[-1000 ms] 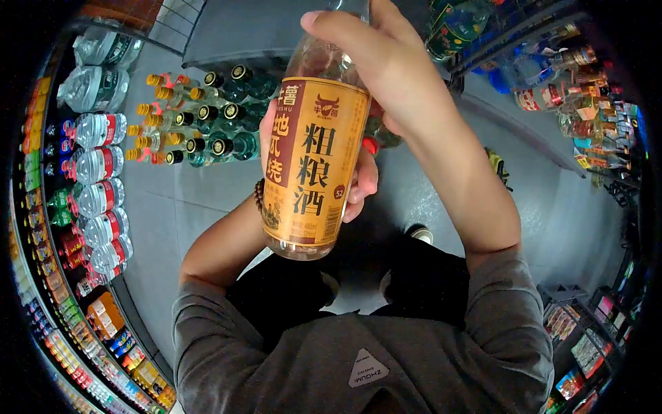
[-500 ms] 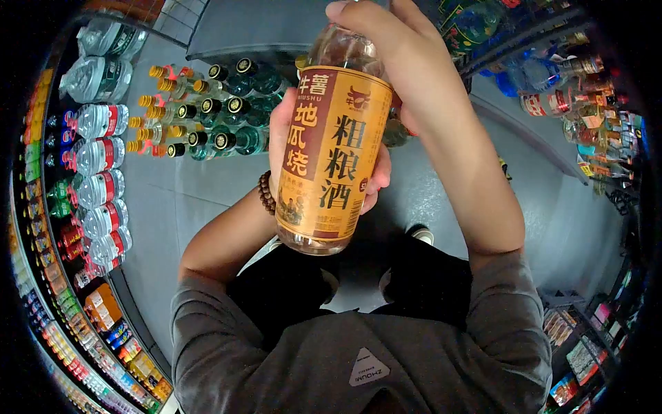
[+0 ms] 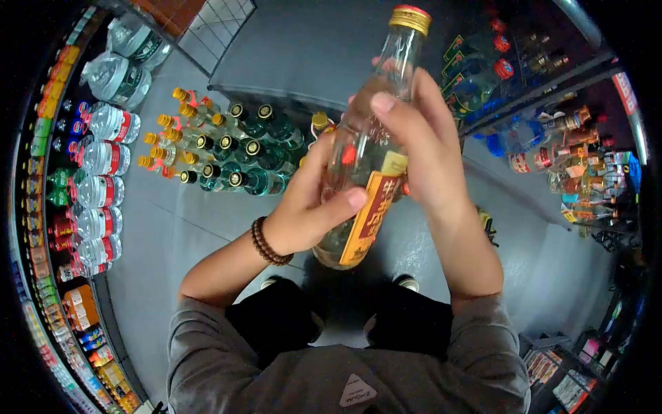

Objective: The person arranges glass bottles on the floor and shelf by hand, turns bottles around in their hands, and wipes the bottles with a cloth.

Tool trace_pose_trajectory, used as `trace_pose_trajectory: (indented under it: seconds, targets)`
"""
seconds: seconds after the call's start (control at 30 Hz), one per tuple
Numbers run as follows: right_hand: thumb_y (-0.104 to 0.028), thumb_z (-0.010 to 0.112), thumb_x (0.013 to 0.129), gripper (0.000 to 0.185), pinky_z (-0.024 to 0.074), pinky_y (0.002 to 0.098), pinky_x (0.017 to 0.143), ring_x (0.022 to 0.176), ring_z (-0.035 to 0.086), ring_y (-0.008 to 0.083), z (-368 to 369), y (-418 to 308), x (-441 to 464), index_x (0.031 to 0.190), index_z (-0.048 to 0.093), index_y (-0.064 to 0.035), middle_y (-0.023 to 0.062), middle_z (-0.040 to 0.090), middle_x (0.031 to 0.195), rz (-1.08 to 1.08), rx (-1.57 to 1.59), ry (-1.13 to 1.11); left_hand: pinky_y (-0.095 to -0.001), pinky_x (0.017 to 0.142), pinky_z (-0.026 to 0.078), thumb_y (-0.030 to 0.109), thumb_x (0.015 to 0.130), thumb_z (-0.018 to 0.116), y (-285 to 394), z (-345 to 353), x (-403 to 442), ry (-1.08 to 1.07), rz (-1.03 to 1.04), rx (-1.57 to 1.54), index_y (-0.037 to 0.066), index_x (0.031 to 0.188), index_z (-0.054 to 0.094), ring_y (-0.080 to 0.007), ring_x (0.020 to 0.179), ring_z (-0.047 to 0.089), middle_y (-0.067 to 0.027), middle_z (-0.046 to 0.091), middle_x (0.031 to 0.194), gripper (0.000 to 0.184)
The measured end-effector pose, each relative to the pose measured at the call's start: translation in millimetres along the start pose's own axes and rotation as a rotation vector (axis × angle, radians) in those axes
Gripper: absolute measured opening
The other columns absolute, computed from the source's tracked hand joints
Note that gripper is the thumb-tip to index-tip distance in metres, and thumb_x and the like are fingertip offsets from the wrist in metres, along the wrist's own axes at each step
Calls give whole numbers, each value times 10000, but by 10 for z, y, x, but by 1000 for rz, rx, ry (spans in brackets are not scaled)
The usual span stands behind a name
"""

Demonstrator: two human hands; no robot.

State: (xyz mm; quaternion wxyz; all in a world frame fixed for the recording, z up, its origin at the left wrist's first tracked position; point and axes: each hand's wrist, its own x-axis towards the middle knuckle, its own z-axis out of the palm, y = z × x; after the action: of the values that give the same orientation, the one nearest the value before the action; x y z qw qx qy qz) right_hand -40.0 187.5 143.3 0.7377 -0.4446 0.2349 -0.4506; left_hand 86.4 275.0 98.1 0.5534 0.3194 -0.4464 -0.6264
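Observation:
A clear glass liquor bottle (image 3: 341,176) with a gold screw cap and a yellow and maroon label is held up in front of me, its neck tilted to the upper right. My left hand (image 3: 307,207), with a brown bead bracelet on the wrist, is closed round the lower body, thumb across the front near the label. Higher up, my right hand (image 3: 427,138) grips the bottle below the neck, its thumb pressed on the glass. Most of the label is turned to the right side. Some fingers of both hands are hidden behind the bottle.
Several green bottles (image 3: 265,155) and gold-capped clear bottles (image 3: 181,131) stand on the floor ahead. Water bottles (image 3: 103,176) line the left shelf. On the right, more bottles (image 3: 534,160) stand on a rack. A wire basket or rack (image 3: 224,27) is at upper left.
The bottle has turned about its length, so the label front now faces right and clear glass shows. Its cap has come into view, and my right hand has moved down from the top.

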Motion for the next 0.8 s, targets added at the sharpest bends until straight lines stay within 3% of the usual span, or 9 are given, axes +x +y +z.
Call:
trace_pose_trajectory:
  seconds: [0.07, 0.17, 0.3, 0.37, 0.4, 0.53, 0.7, 0.8]
  targets:
    - [-109, 689, 796, 503, 468, 257, 732, 845, 549, 101, 70, 63, -44, 1199, 407, -9, 26, 557, 925, -39, -44, 3, -324, 884, 449, 307, 841, 641, 106, 27, 29, 160, -19, 273, 2, 1285, 286, -196, 1066, 539, -120, 505, 1182, 645]
    - [-80, 698, 782, 501, 457, 262, 807, 890, 561, 110, 102, 117, -33, 1194, 421, -13, 38, 577, 973, -91, -124, 50, -303, 840, 469, 338, 814, 671, 59, 6, 23, 188, 20, 461, -16, 1284, 273, -214, 1005, 572, -149, 538, 1123, 710]
    - [-57, 689, 766, 499, 466, 281, 816, 910, 571, 131, 4, 144, -14, 1200, 445, -24, 48, 581, 1000, -66, -60, 45, -309, 769, 488, 332, 775, 711, 46, -4, -4, 170, 174, 655, -51, 1288, 252, -248, 937, 595, -184, 539, 1078, 788]
    - [-52, 662, 764, 518, 481, 313, 829, 940, 576, 159, -98, 142, 25, 1227, 429, -32, 80, 585, 1017, -10, 92, -41, -297, 708, 489, 313, 759, 722, 72, 0, -59, 167, 119, 575, -52, 1301, 242, -235, 888, 579, -175, 537, 1049, 810]
    - [-100, 653, 746, 567, 501, 358, 824, 933, 596, 209, -100, 128, 32, 1252, 407, -31, 132, 585, 1029, -9, 112, -76, -291, 679, 483, 300, 748, 730, 96, 10, -64, 163, 96, 637, -48, 1306, 242, -223, 855, 563, -166, 534, 1031, 818]
    - [-205, 657, 687, 687, 521, 404, 778, 856, 625, 296, -195, 152, 88, 1285, 362, -37, 198, 571, 1010, -32, 225, -229, -265, 613, 457, 206, 695, 761, 158, 30, -93, 133, 134, 751, -3, 1319, 256, -176, 787, 524, -113, 519, 945, 829]
    - [-322, 644, 657, 779, 522, 441, 759, 839, 618, 341, -274, 79, 124, 1305, 317, -37, 229, 555, 980, 12, 354, -329, -276, 642, 461, 119, 667, 754, 217, 91, -135, 69, 178, 625, 56, 1316, 286, -145, 793, 524, -82, 525, 903, 803]
    - [-365, 600, 699, 784, 493, 489, 820, 853, 590, 350, -344, 106, 183, 1348, 305, -38, 230, 531, 1021, -38, 429, -478, -280, 674, 476, 106, 658, 761, 240, 126, -156, 64, 166, 616, 54, 1302, 297, -147, 809, 533, -77, 532, 895, 795]
